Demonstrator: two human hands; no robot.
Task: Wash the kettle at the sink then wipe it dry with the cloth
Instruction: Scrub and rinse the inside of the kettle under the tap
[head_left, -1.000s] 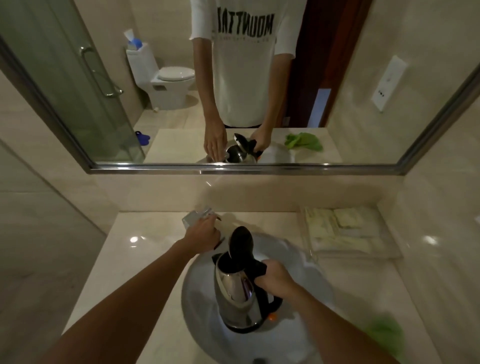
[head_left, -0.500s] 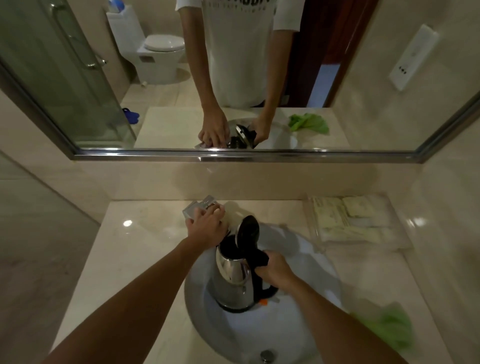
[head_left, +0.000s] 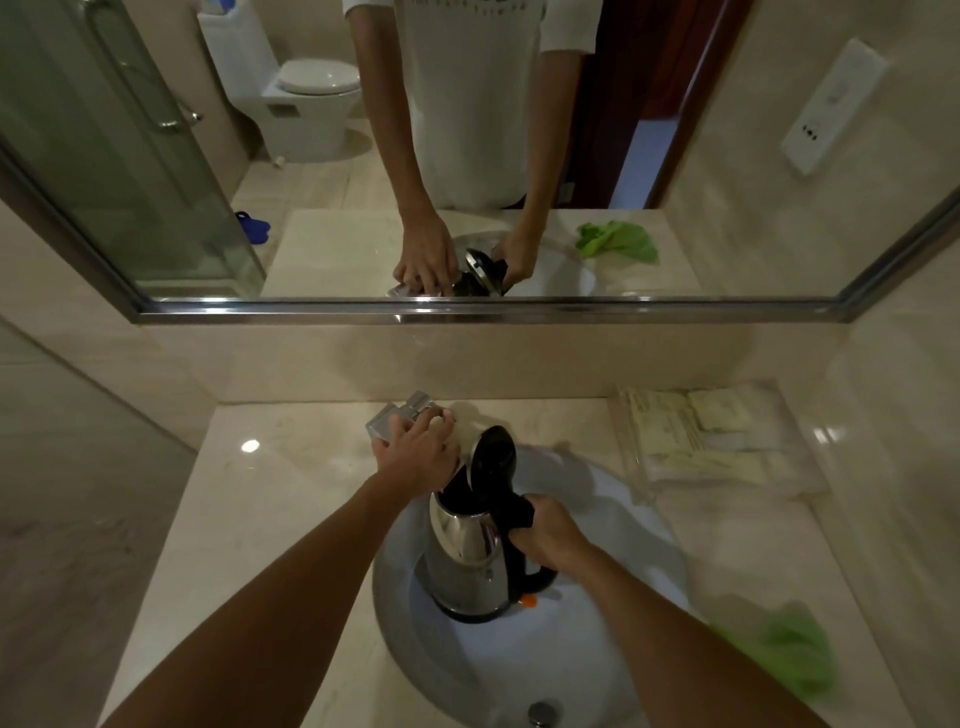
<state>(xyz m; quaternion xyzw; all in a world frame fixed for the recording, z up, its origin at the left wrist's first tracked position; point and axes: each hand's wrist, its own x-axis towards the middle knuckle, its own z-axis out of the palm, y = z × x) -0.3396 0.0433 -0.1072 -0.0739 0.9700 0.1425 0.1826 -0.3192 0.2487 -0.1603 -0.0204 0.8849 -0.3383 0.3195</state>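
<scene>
Reaching behind the kettle (head_left: 470, 556), the left hand (head_left: 415, 457) grasps the chrome faucet handle (head_left: 397, 418); no water shows, so washing looks barely begun. The right hand (head_left: 550, 532) grips the black handle, holding the open-lidded kettle in the sink basin (head_left: 623, 519). Right of the kettle lie packets (head_left: 696, 441) and the unused green cloth (head_left: 789, 654).
</scene>
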